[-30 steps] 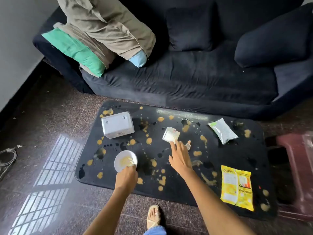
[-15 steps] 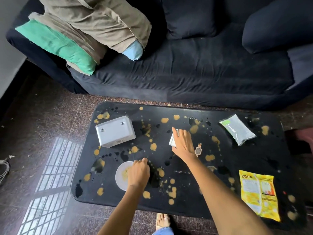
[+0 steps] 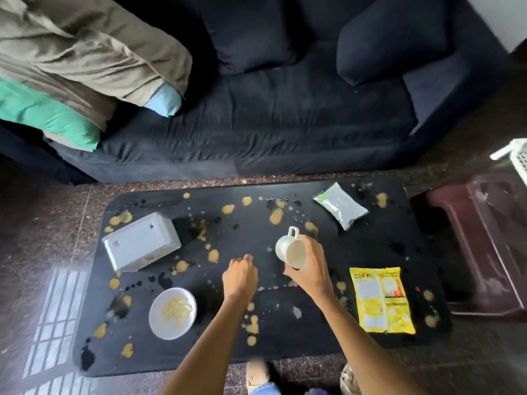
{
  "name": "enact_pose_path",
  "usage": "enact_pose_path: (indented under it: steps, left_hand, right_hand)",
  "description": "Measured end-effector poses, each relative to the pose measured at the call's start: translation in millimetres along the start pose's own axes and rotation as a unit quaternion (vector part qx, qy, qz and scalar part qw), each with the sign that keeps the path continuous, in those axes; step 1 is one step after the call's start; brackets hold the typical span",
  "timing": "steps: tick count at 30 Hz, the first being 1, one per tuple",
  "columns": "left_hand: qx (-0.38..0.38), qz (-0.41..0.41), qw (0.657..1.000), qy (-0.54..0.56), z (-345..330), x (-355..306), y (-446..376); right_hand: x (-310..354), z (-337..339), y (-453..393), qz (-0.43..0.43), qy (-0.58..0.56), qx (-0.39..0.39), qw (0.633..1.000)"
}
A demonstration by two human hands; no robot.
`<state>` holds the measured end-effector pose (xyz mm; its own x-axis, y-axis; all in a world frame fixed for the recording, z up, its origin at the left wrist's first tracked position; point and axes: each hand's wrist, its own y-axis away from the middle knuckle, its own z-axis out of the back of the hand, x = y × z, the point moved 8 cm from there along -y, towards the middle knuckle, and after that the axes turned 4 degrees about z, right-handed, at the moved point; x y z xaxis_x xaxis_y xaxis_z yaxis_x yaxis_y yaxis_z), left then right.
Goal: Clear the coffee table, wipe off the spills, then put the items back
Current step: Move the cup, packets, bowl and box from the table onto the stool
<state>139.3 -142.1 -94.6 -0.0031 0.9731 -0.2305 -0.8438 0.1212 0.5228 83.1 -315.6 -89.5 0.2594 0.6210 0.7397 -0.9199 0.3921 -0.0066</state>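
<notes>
- Nearest me, at the front edge of the black tabletop [image 3: 285, 349], my two forearms reach in over scattered yellow spills [image 3: 252, 327] and dark wet patches.
- To the front left I see a white plate [image 3: 159, 323] with yellow scraps on it, lying flat and untouched.
- At front right a yellow packet [image 3: 382, 300] lies flat, just beside my right forearm.
- Mid-table, my left hand [image 3: 240, 276] hovers with its fingers curled in loosely; they hold nothing.
- Just beside it, my right hand [image 3: 309, 269] grips a white cup [image 3: 291, 250], fingers wrapped round its body; the cup is tilted, its mouth turned toward me and its handle pointing away.
- Further left sits a white box [image 3: 141, 242], resting at an angle.
- At the far right corner lies a clear pouch [image 3: 340, 205].
- Beyond the table stands a dark sofa [image 3: 271, 121] with pillows [image 3: 85, 55] piled at its left end.
</notes>
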Motion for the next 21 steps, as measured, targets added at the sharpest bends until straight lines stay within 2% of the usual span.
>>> enact_pose_path:
  steps: [5,8,13,21]
  left_hand:
    - [0.005,-0.003,1.0,0.022,-22,-35,-3]
    - [0.002,-0.003,0.999,0.033,-34,-54,-8]
    - [-0.005,-0.027,0.999,-0.019,-49,-86,-21]
    - [-0.008,0.019,0.999,-0.047,-74,-109,-36]
  right_hand:
    - [-22,41,4,-0.007,0.016,-0.06,0.998]
    - [-41,55,1,-0.006,0.032,-0.052,0.998]
    - [-62,65,-4,0.016,0.043,-0.035,0.998]
    - [-76,72,-13,0.048,0.044,-0.033,0.997]
